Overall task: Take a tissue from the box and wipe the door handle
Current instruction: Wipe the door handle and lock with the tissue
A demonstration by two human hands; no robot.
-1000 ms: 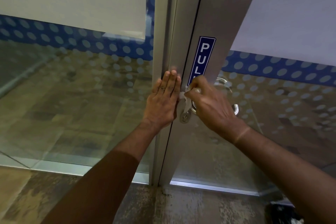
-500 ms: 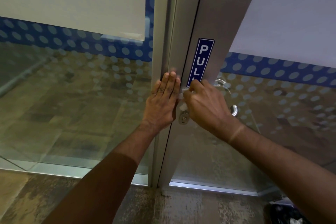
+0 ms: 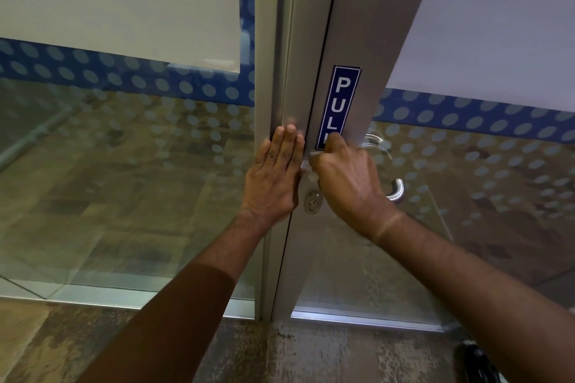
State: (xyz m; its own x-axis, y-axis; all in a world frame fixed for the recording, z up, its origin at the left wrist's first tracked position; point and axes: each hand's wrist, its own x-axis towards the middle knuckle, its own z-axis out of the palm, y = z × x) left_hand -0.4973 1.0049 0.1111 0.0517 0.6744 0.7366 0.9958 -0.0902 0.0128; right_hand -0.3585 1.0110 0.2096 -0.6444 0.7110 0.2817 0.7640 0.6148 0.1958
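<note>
A silver lever door handle (image 3: 395, 190) sticks out of the aluminium door stile (image 3: 351, 25); only its curved end shows past my right hand. My right hand (image 3: 348, 177) is closed around the handle's base with a white tissue (image 3: 306, 165), of which just a sliver shows by my fingertips. My left hand (image 3: 277, 174) lies flat, fingers together and straight, against the fixed frame (image 3: 270, 40) beside the door edge. The keyhole cylinder (image 3: 313, 203) sits just below my right fingers. No tissue box is in view.
A blue "PULL" sticker (image 3: 339, 102) is on the stile above the handle. Glass panels with a blue dotted band (image 3: 124, 78) stand on both sides. A second handle (image 3: 376, 141) shows through the glass. A dark object (image 3: 476, 364) lies on the floor at the bottom right.
My right hand has shifted up the handle toward the sticker, covering the tissue more. My left hand has stayed flat on the frame.
</note>
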